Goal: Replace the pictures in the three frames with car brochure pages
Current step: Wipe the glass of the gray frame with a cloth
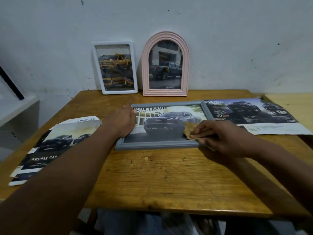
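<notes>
Near edge, lower half of the picture: bare wooden surface, nothing on it.

Centre: grey frame lies flat, face up, already loaded with a truck brochure page. Left hand rests flat on the frame's left end, fingers loosely extended, pinning it rather than gripping it. Right hand is at the frame's lower right corner, fingers pinched on a small tan cloth pressed to the glazing; looks like a wipe-down.

Handling, my read: the frame is light and stiff and will skate on the smooth wood under a sideways wipe, so the left-hand pin matters. The front panel is probably glass or thin acrylic, so fragile and smudge-prone. Lift by the moulding on two opposite edges, not by the face. Can't see the backing or any stand.

Loose brochure sheets: one stack at left, one spread at right, tucked just beside the frame's right end. Thin, floppy, creased; slide them, don't pinch hard.

Far edge, upper centre: white frame and pink arched frame lean against the wall, side by side, both showing truck pages. White one sits tilted and could slip.

Judgement: all three are filled; the grey one still has to be stood up.
</notes>
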The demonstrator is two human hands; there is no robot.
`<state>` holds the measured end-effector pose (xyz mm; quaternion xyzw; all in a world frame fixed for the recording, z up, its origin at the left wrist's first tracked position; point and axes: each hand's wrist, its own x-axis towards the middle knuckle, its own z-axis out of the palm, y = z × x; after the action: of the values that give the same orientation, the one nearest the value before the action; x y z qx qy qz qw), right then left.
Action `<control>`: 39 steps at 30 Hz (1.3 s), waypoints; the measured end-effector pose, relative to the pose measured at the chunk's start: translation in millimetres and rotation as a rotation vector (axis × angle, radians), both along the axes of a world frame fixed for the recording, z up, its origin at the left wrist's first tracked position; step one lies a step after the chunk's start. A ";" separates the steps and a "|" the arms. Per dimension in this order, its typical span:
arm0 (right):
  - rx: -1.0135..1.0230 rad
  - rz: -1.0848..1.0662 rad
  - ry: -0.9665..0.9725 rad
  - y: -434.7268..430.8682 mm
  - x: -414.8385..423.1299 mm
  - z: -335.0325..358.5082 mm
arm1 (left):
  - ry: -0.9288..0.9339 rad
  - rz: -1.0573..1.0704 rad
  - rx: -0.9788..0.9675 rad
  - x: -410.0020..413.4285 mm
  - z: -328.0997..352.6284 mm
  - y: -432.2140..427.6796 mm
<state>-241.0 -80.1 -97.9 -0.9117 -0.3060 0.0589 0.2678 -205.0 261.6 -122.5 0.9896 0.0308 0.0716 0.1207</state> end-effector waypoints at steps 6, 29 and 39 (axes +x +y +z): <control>0.435 -0.287 0.016 -3.3 11.4 2.8 | 0.077 -0.021 0.168 3.6 11.2 -7.7; -0.039 -0.473 -0.198 -8.4 8.0 -19.0 | 0.103 -0.345 -0.340 -0.6 -14.8 -134.2; 0.074 -0.349 -0.298 70.2 -58.9 -27.6 | 0.073 -0.013 -0.980 10.7 -1.2 -129.0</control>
<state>-299.9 -9.9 -125.5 -0.9390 -0.1818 -0.1346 0.2590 -194.3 132.7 -123.6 0.8185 0.0590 0.0133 0.5713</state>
